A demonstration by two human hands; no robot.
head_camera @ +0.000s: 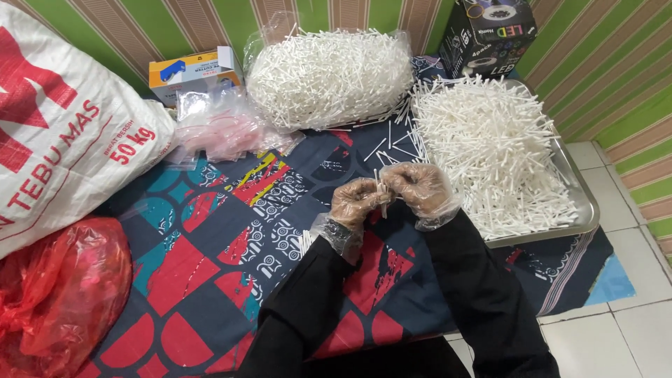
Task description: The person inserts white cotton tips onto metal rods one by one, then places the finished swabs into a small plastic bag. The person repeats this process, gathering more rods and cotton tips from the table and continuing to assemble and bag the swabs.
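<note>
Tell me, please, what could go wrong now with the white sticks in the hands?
1. Both gloved hands, left hand and right hand, pinch a small bundle of white sticks; the loose plastic gloves could let some slip onto the patterned cloth.
2. The metal tray is heaped high, so sticks may spill over its rim.
</note>
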